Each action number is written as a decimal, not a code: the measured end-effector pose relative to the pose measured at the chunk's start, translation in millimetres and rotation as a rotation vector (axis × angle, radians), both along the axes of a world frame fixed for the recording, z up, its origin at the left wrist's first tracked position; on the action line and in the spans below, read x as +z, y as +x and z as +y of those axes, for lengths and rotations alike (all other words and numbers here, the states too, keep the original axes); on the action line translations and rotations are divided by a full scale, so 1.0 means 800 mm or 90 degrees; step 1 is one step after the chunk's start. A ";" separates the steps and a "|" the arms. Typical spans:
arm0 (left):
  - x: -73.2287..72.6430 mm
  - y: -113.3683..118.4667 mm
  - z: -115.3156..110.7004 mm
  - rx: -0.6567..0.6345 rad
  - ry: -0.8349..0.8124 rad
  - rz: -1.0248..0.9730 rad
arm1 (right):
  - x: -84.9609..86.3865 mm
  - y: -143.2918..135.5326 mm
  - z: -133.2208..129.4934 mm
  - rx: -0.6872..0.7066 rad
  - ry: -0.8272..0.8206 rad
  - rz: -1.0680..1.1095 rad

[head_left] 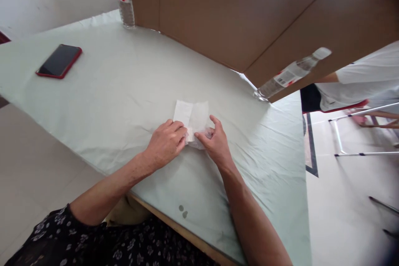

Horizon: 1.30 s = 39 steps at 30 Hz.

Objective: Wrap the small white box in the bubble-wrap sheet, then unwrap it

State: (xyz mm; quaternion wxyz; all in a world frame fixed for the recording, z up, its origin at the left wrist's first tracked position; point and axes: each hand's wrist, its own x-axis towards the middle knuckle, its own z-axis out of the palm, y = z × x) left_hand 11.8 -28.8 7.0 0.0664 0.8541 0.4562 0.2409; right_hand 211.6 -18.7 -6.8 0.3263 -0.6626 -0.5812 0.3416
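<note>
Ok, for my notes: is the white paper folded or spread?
Spread at its far end: the paper shows two panels meeting at a crease. Near end: cannot tell.

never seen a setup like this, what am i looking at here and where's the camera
There is no machine here, just a person working with bare hands. The single picture comes from a camera worn on their head, looking forward and down, so their forearms reach in from the bottom.

The left hand and right hand are at the near end of a creased white paper and some clear plastic; the exact grip is too small to tell.

On the pale green cloth lie a phone and, farther back, a brown panel standing with two clear bottles beside it. Another person shows at the right.
</note>
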 end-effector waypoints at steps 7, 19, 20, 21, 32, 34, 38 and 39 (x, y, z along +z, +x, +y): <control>-0.007 0.001 0.000 0.011 0.015 -0.027 | 0.010 -0.011 -0.010 -0.007 0.046 -0.012; -0.015 0.004 0.003 0.005 -0.050 -0.066 | 0.023 -0.041 0.003 0.029 0.030 0.140; -0.016 0.004 0.004 0.004 -0.055 -0.076 | 0.024 -0.044 0.003 0.030 0.030 0.148; -0.017 0.004 0.004 0.003 -0.061 -0.086 | 0.024 -0.047 0.002 0.031 0.028 0.157; -0.020 0.001 0.003 0.032 -0.157 -0.275 | 0.032 -0.049 -0.014 0.133 0.051 0.046; -0.018 -0.001 0.002 0.054 -0.196 -0.325 | 0.034 -0.049 -0.019 0.185 0.082 -0.044; -0.013 0.002 0.000 0.097 -0.205 -0.378 | 0.039 -0.049 -0.023 0.260 0.115 -0.212; -0.012 0.004 -0.001 0.106 -0.192 -0.382 | 0.040 -0.048 -0.021 0.269 0.112 -0.236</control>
